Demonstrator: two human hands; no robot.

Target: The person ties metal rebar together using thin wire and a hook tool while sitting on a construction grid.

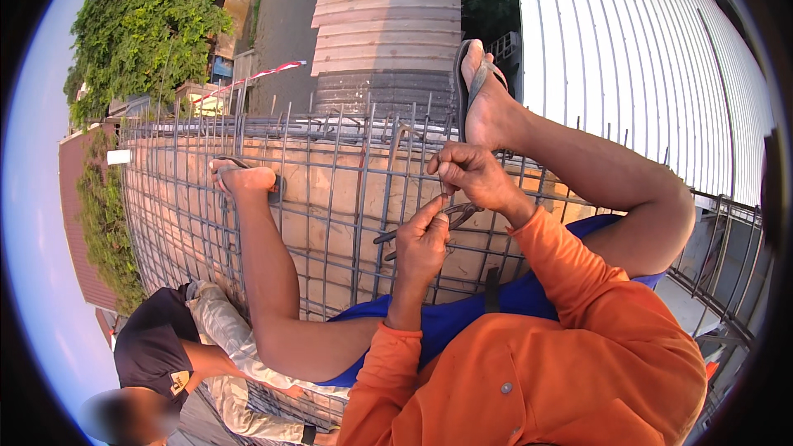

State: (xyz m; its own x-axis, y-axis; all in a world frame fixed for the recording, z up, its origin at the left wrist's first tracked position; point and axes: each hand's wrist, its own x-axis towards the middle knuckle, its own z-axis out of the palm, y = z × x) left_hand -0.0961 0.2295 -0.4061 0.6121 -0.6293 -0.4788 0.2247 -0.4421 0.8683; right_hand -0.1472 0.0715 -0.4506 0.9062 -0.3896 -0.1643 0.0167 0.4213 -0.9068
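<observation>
A thin piece of tie wire runs between the fingertips of both hands. My left hand pinches its lower part between thumb and pointing forefinger. My right hand pinches the upper end, fingers curled. A pair of steel pincers passes behind my left hand, its jaws close under my right hand and its handles out to the left. Whether a hand holds the pincers or they rest on the bars, I cannot tell. Beneath both hands lies a mesh of steel reinforcing bars.
Brown formwork panels lie under the mesh. Upright bar ends line its far edge, with corrugated roofs beyond. My sandalled feet stand apart on the mesh. A co-worker in a dark shirt bends at lower left.
</observation>
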